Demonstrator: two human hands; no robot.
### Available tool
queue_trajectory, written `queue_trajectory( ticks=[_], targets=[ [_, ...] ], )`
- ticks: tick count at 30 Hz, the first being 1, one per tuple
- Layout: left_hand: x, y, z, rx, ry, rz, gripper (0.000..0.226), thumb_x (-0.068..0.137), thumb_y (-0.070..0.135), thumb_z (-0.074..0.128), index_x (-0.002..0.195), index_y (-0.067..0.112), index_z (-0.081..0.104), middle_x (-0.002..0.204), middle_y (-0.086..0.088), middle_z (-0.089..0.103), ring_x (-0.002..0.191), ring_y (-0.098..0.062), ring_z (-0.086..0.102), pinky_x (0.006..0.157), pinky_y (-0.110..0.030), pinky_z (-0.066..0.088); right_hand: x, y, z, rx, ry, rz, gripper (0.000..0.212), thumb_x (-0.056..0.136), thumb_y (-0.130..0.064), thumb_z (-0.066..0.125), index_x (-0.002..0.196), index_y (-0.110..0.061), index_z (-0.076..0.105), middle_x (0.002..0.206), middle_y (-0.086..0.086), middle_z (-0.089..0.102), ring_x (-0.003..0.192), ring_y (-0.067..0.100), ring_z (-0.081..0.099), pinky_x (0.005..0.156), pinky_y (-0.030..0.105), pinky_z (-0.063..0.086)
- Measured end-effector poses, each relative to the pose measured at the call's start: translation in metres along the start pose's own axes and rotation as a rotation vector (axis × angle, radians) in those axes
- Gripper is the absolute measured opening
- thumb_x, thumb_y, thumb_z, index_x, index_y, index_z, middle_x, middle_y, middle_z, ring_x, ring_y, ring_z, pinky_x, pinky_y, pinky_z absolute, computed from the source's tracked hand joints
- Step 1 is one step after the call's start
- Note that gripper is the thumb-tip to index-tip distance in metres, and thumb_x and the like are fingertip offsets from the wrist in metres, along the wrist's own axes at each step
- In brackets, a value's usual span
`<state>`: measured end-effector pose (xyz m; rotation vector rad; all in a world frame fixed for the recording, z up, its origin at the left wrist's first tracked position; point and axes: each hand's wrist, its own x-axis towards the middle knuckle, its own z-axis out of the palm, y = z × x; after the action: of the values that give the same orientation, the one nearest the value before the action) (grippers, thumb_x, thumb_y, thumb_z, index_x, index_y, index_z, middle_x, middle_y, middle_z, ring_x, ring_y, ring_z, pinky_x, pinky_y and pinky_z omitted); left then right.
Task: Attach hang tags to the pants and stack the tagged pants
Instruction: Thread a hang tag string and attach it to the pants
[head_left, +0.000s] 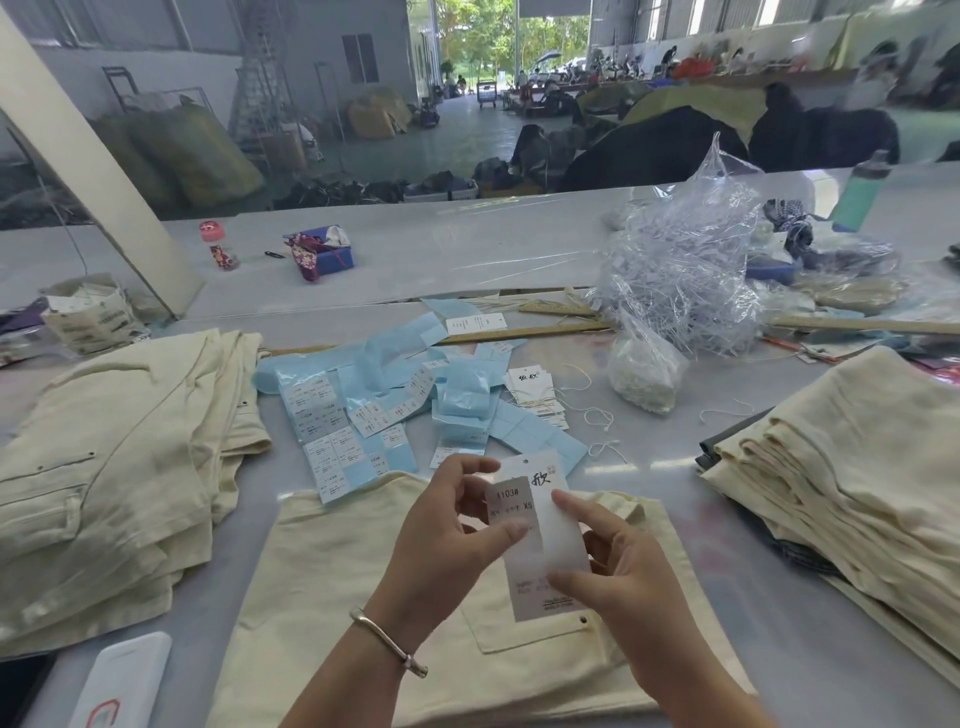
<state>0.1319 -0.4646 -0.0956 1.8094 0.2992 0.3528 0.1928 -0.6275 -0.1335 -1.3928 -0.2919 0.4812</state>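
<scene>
White card tag held upright at 6 o'clock, above cream pants spread flat beneath. Left hand pinching a small size sticker against the tag's upper face, thumb and fingers curled, probably to press it square. Right hand gripping the tag's right edge and lower part, likely steadying it. Sticker sheets strewn at 12 o'clock, within reach for the next peel. More tags and loose strings just beyond. Stacks at 9 and 3 o'clock; which one is tagged, impossible to tell.
</scene>
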Motion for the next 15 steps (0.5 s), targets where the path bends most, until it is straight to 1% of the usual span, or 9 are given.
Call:
queue_trajectory(
  ticks=[1, 3, 5, 7, 9, 11, 13, 15],
  targets=[
    [-0.001, -0.001, 0.002, 0.018, 0.004, 0.001, 0.052, 0.063, 0.026, 0.075, 0.111, 0.03, 0.056, 0.091, 0.0, 0.068, 0.086, -0.013, 0.064, 0.075, -0.036, 0.052, -0.002, 0.001, 0.002, 0.006, -0.007, -0.011, 0.066, 0.068, 0.021, 0.069, 0.118, -0.022, 0.065, 0.104, 0.015, 0.071, 0.085, 0.028, 0.063, 0.081, 0.052, 0.054],
    [-0.002, -0.003, 0.005, 0.044, -0.008, 0.009, 0.058, 0.061, 0.027, 0.076, 0.114, 0.034, 0.054, 0.093, 0.005, 0.067, 0.088, -0.01, 0.063, 0.07, -0.027, 0.05, -0.004, 0.003, 0.006, 0.001, -0.01, -0.034, 0.065, 0.064, 0.01, 0.071, 0.119, -0.024, 0.065, 0.102, 0.016, 0.071, 0.082, 0.028, 0.062, 0.079, 0.051, 0.054],
    [-0.003, -0.004, 0.009, 0.067, -0.007, 0.031, 0.062, 0.06, 0.027, 0.076, 0.116, 0.036, 0.053, 0.092, 0.008, 0.065, 0.089, -0.008, 0.062, 0.067, -0.022, 0.047, -0.006, 0.005, 0.008, -0.009, -0.01, -0.059, 0.065, 0.063, 0.005, 0.069, 0.12, -0.026, 0.064, 0.101, 0.016, 0.07, 0.08, 0.026, 0.062, 0.078, 0.05, 0.054],
    [-0.003, -0.006, 0.011, 0.085, 0.009, 0.044, 0.063, 0.059, 0.028, 0.076, 0.118, 0.037, 0.052, 0.09, 0.01, 0.064, 0.089, -0.007, 0.062, 0.066, -0.02, 0.045, -0.007, 0.007, 0.009, -0.025, -0.005, -0.089, 0.065, 0.066, 0.011, 0.069, 0.12, -0.026, 0.064, 0.104, 0.011, 0.07, 0.081, 0.025, 0.063, 0.078, 0.049, 0.055],
    [-0.003, -0.006, 0.011, 0.102, 0.008, 0.047, 0.063, 0.06, 0.029, 0.075, 0.118, 0.036, 0.052, 0.09, 0.01, 0.064, 0.088, -0.006, 0.062, 0.066, -0.019, 0.045, -0.008, 0.009, 0.008, -0.043, 0.001, -0.115, 0.067, 0.069, 0.018, 0.067, 0.12, -0.026, 0.064, 0.11, 0.006, 0.07, 0.084, 0.025, 0.065, 0.079, 0.049, 0.056],
    [-0.003, -0.007, 0.011, 0.123, -0.001, 0.051, 0.062, 0.061, 0.029, 0.074, 0.119, 0.035, 0.052, 0.091, 0.009, 0.065, 0.087, -0.005, 0.062, 0.066, -0.018, 0.046, -0.007, 0.009, 0.007, -0.049, 0.002, -0.13, 0.068, 0.07, 0.019, 0.066, 0.12, -0.026, 0.064, 0.114, 0.005, 0.069, 0.087, 0.026, 0.066, 0.08, 0.05, 0.057],
    [-0.003, -0.007, 0.011, 0.135, -0.013, 0.06, 0.061, 0.064, 0.025, 0.076, 0.118, 0.035, 0.052, 0.091, 0.007, 0.065, 0.086, -0.005, 0.061, 0.065, -0.017, 0.046, -0.007, 0.01, 0.006, -0.034, -0.001, -0.139, 0.068, 0.071, 0.023, 0.065, 0.121, -0.024, 0.063, 0.116, 0.005, 0.068, 0.091, 0.027, 0.067, 0.082, 0.048, 0.056],
    [-0.002, -0.009, 0.012, 0.162, -0.022, 0.077, 0.06, 0.069, 0.016, 0.08, 0.118, 0.035, 0.052, 0.091, 0.006, 0.064, 0.085, -0.006, 0.061, 0.064, -0.016, 0.046, -0.008, 0.01, 0.004, -0.011, -0.002, -0.146, 0.068, 0.072, 0.025, 0.064, 0.122, -0.021, 0.062, 0.116, 0.005, 0.068, 0.095, 0.025, 0.068, 0.081, 0.043, 0.057]
  ],
)
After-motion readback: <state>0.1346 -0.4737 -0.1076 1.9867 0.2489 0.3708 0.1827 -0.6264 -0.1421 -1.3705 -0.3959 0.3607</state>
